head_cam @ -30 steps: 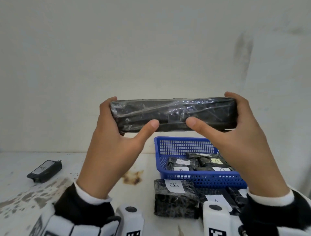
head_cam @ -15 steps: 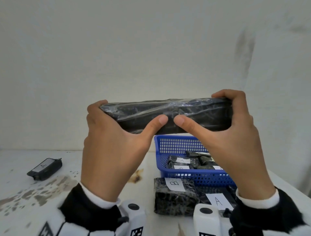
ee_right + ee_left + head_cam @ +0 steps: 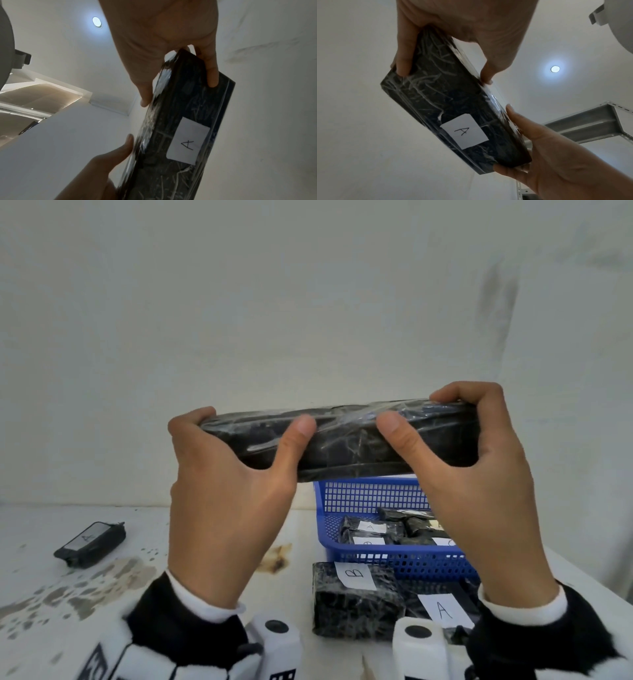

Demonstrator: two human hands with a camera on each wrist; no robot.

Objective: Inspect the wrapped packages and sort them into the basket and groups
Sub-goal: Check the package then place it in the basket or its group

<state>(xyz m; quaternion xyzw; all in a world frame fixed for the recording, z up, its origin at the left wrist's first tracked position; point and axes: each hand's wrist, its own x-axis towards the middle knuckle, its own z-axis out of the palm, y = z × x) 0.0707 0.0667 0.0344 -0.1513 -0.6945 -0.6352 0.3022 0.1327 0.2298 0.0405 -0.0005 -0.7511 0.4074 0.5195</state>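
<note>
Both hands hold a long black package wrapped in clear film [image 3: 346, 443] level at chest height above the table. My left hand [image 3: 226, 474] grips its left end, thumb on the near face; my right hand [image 3: 479, 467] grips the right end the same way. The far face carries a white label marked A [image 3: 464, 132] [image 3: 187, 140], seen in both wrist views. Below stands a blue basket [image 3: 394, 559] holding several small wrapped packages with labels. In front of it lie a package labelled B [image 3: 356, 601] and one labelled A [image 3: 445, 607].
A small black package labelled A [image 3: 90, 544] lies alone on the left of the white table [image 3: 51, 594], which is stained and blotched. A plain wall stands close behind. The table's right edge runs near the basket.
The package has tilted so its top face turns toward me, and both hands with it have sunk a little. The thumbs moved closer together, then apart again.
</note>
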